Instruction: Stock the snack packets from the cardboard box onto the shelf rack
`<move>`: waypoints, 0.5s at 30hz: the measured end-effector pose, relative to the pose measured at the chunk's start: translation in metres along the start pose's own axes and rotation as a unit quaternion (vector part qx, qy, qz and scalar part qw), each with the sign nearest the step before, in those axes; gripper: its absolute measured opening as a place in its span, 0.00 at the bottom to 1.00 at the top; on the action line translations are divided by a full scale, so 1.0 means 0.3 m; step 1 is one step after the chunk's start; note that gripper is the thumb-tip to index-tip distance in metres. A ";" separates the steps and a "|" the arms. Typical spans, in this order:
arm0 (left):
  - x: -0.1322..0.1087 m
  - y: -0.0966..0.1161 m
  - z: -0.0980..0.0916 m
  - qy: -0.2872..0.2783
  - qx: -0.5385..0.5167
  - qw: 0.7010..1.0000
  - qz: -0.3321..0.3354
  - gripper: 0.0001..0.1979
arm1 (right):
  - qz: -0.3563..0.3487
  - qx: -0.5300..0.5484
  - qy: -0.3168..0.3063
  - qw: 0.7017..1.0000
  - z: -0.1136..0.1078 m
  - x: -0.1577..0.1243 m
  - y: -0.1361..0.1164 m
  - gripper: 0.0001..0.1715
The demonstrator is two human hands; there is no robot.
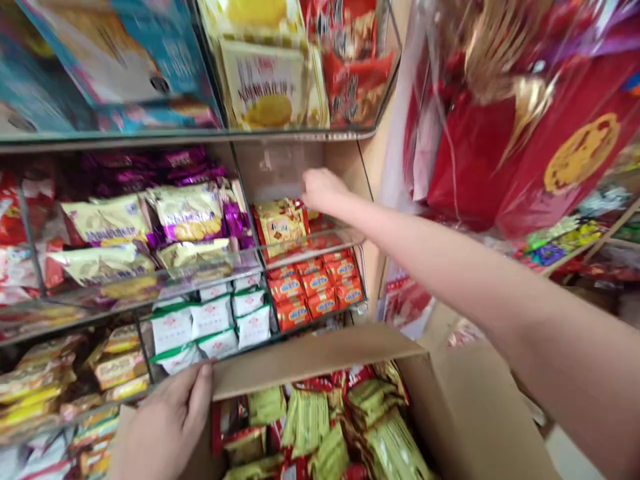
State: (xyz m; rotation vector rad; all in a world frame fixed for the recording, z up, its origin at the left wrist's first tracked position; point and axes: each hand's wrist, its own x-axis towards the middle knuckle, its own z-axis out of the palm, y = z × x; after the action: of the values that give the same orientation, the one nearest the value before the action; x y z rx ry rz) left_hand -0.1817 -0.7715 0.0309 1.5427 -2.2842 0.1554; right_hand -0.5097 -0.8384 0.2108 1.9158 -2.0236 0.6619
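Observation:
My left hand is closed on the edge of an open cardboard box, its thumb on the near flap. Inside the box lie many loose snack packets in gold and red wrappers. My right arm reaches across to a shelf compartment, where my right hand is closed at the upper right corner of a red and gold snack packet. The curled fingertips are partly hidden and blurred, so what they hold, if anything, cannot be made out.
A clear shelf lip fronts the compartment, and a glass shelf edge runs above it. Below sit small red packets and white packets. Cream and purple bags stand left. Red wrapped bags hang right.

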 end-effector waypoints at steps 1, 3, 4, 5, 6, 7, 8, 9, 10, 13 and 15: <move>-0.002 0.012 -0.002 -0.001 0.002 1.000 -0.014 0.17 | -0.036 -0.001 0.031 0.999 -0.017 -0.078 -0.010 0.14; -0.017 0.033 0.004 0.042 -0.004 0.999 -0.007 0.16 | -0.109 0.012 0.062 0.992 -0.048 -0.270 -0.020 0.13; -0.032 0.045 0.011 0.089 -0.018 0.996 0.023 0.15 | -0.133 0.025 0.060 0.989 -0.060 -0.378 -0.017 0.12; -0.050 0.062 0.022 0.138 -0.041 0.987 0.070 0.12 | -0.156 0.041 0.056 0.985 -0.067 -0.488 -0.009 0.12; -0.071 0.083 0.036 0.179 -0.071 0.972 0.134 0.10 | -0.166 0.063 0.069 0.982 -0.068 -0.597 0.005 0.11; -0.091 0.111 0.053 0.202 -0.102 0.953 0.202 0.09 | -0.171 0.088 0.073 0.979 -0.062 -0.698 0.023 0.09; -0.109 0.146 0.074 0.191 -0.128 0.935 0.268 0.11 | -0.165 0.115 0.072 0.977 -0.049 -0.787 0.043 0.07; -0.124 0.186 0.098 0.166 -0.135 0.923 0.321 0.13 | -0.153 0.146 0.063 0.975 -0.031 -0.864 0.061 0.05; -0.134 0.231 0.124 0.132 -0.117 0.917 0.357 0.16 | -0.137 0.177 0.044 0.974 -0.010 -0.927 0.077 0.05; -0.144 0.361 0.212 0.064 -0.042 0.899 0.432 0.22 | -0.065 0.250 0.003 0.966 0.051 -1.046 0.099 0.07; -0.141 0.425 0.275 0.039 -0.030 0.895 0.444 0.22 | -0.017 0.278 -0.006 0.960 0.089 -1.090 0.098 0.05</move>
State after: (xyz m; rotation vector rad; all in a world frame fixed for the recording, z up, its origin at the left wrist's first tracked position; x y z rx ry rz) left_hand -0.3046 -0.7093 -0.0458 0.3448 -2.7065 0.3668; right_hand -0.5083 -0.5688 0.0213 2.2352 -1.9421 1.3273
